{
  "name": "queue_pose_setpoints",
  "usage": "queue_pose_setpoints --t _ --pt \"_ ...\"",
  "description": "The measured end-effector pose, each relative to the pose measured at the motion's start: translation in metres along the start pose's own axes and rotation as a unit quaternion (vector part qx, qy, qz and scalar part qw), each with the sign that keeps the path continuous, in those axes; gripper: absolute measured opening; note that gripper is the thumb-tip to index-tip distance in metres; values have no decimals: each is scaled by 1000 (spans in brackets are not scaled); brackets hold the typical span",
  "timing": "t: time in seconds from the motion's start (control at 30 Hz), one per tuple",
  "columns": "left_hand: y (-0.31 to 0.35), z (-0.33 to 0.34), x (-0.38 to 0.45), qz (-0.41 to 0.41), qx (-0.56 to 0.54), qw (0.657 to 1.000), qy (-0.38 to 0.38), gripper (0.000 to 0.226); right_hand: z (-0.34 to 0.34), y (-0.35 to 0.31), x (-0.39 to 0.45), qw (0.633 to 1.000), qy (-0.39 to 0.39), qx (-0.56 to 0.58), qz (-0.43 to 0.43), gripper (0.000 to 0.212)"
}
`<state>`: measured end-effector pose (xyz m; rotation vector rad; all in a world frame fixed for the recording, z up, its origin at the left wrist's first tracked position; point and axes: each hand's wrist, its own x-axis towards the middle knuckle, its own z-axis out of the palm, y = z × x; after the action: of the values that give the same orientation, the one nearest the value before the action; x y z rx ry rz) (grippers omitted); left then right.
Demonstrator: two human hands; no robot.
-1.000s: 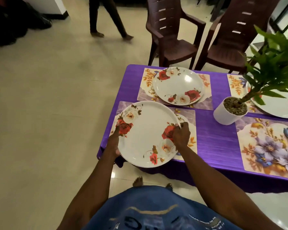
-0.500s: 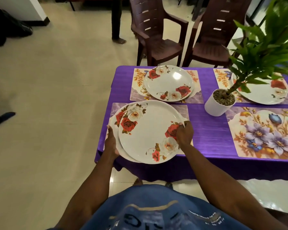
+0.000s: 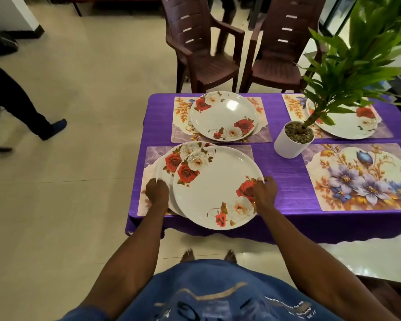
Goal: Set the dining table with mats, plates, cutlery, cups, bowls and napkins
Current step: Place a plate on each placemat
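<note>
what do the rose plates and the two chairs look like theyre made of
Rose plates, such as the top plate held by the right hand: glossy white with printed flowers and thin rims. The far plate shows a bright glare spot. Probably melamine, possibly glazed ceramic; the look leaves it open.
Chairs: dark brown moulded plastic, judging by one-piece slotted backs and a dull sheen.

Dining area of a home or small eating hall. Indicators: a table [image 3: 287,200] under a purple cloth, floral mats [image 3: 361,177] laid at each place, rose-pattern plates [image 3: 222,117] on three of them, a potted plant [image 3: 294,141] at the table's middle, and two brown plastic armchairs [image 3: 206,59] drawn up at the far side. The floor [image 3: 79,100] is pale glossy tile, and a second person's legs [image 3: 21,107] cross it at left.
</note>
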<state>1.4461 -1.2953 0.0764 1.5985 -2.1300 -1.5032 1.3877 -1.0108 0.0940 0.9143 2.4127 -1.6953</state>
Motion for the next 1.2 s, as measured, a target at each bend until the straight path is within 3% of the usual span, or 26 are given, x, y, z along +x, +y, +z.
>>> queue_pose_setpoints --t 0.2,0.53,0.7,0.83,1.2 --pt "-6 -2 -2 60 72 994 63 29 -3 6 -1 999 35 -2 16 23" --pt "-9 -8 -4 104 40 988 103 25 8 8 -1 999 23 -1 22 19" --pt "-3 -10 -8 149 60 986 39 34 18 8 -3 1000 16 -2 17 20" --pt "-5 -14 2 141 108 982 63 31 25 4 -4 1000 5 -3 9 26" --pt "-4 -18 15 114 141 983 13 16 3 15 12 999 24 -6 24 21"
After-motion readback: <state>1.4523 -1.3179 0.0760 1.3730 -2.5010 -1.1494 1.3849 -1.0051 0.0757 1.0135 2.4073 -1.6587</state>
